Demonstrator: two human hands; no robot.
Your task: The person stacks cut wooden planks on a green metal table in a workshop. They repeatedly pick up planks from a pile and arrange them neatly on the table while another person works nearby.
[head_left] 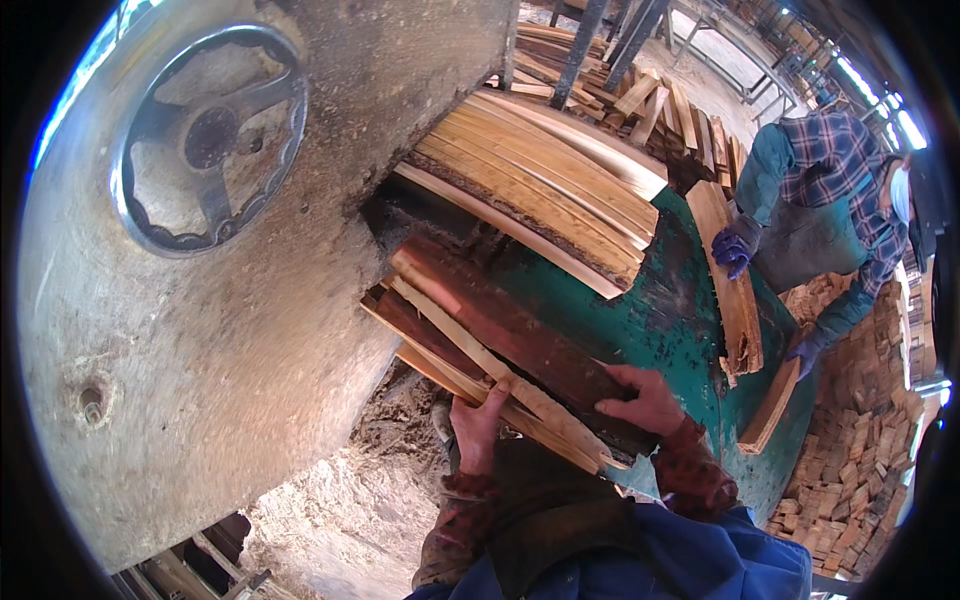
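Note:
My left hand (478,425) is closed round the edges of a few thin wooden boards (455,328), its thumb lying on top. My right hand (645,400) grips the near end of a dark, bark-faced wooden slab (500,325), thumb over its upper face and fingers partly hidden. Slab and boards lie side by side, slanting from my body toward the far left, over the near edge of a worn green table (670,270). Beyond them on the table rests a stack of pale sawn boards (540,180) with rough bark edges.
A large metal panel (270,330) with a handwheel (210,138) stands at the left. Across the table at the right, a gloved co-worker (830,190) holds wooden boards (735,300). Wood pieces (850,470) are heaped at the lower right; sawdust (330,510) covers the floor.

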